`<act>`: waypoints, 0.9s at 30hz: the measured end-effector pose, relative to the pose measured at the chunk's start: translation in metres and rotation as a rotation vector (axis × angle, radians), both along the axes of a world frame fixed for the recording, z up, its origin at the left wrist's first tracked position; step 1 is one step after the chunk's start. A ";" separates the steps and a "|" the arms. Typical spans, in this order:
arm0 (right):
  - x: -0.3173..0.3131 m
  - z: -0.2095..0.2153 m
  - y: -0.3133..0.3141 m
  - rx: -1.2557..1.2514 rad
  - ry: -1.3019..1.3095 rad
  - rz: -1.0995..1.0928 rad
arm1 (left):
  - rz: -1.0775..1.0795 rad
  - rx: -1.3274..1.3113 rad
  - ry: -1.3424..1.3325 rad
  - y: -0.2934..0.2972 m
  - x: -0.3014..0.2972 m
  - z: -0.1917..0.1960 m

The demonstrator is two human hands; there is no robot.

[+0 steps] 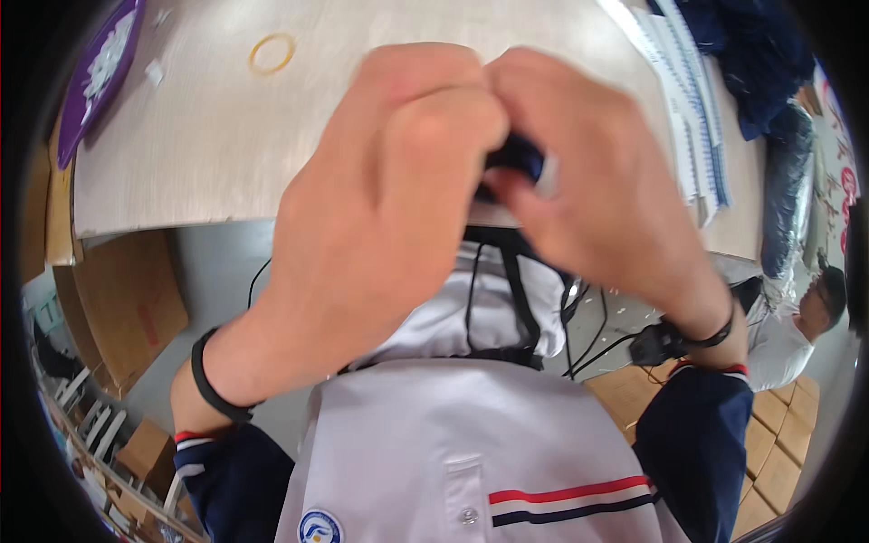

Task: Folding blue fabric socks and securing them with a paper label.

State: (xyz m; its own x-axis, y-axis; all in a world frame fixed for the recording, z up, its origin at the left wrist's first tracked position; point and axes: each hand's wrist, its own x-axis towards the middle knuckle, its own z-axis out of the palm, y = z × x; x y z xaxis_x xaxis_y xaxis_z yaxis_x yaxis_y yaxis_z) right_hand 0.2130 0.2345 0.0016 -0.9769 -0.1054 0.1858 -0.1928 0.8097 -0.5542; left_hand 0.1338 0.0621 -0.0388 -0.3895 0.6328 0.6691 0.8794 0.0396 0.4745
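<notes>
Both hands are raised close to the camera, pressed together over a small dark blue object (518, 156) with a pale edge. My left hand (380, 190) is curled in a fist against it, fingers closed. My right hand (597, 181) pinches the same object between thumb and fingers. Most of the object is hidden by the fingers. Each wrist wears a black band, and black straps hang down below the hands over my white shirt.
A pale wooden table (199, 136) lies ahead with a yellow ring (272, 52), a purple tray (104, 68) at far left and stacked papers (692, 100) at right. Cardboard boxes (127, 299) stand on the floor. Another person (797, 330) sits at the right.
</notes>
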 end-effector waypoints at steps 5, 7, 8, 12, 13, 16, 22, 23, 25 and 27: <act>0.028 -0.023 -0.031 0.215 0.310 -0.063 | 0.001 -0.232 -0.181 -0.004 0.015 -0.002; 0.035 -0.028 -0.038 0.225 0.365 -0.089 | 0.049 -0.275 -0.104 -0.003 0.019 0.005; 0.037 -0.029 -0.039 0.274 0.395 -0.082 | 0.056 -0.282 -0.101 -0.004 0.019 0.009; 0.038 -0.029 -0.012 -0.058 0.402 0.101 | -0.012 -0.297 -0.011 -0.013 0.010 0.006; 0.040 -0.017 -0.002 -0.079 0.329 -0.020 | -0.029 -0.286 -0.014 -0.017 0.006 0.004; 0.031 0.016 0.074 0.066 0.135 -0.451 | -0.011 -0.004 -0.742 -0.005 -0.004 0.020; -0.001 -0.014 0.181 0.355 -0.111 -0.620 | -0.283 0.325 -1.301 0.001 -0.015 0.013; -0.003 -0.011 0.179 0.159 -0.291 -0.626 | -0.313 0.339 -1.372 0.001 -0.014 0.011; -0.006 -0.006 0.173 0.216 -0.278 -0.649 | -0.382 0.362 -1.462 0.002 -0.013 0.005; -0.009 -0.003 0.173 0.271 -0.266 -0.686 | -0.400 0.376 -1.486 0.004 -0.012 0.002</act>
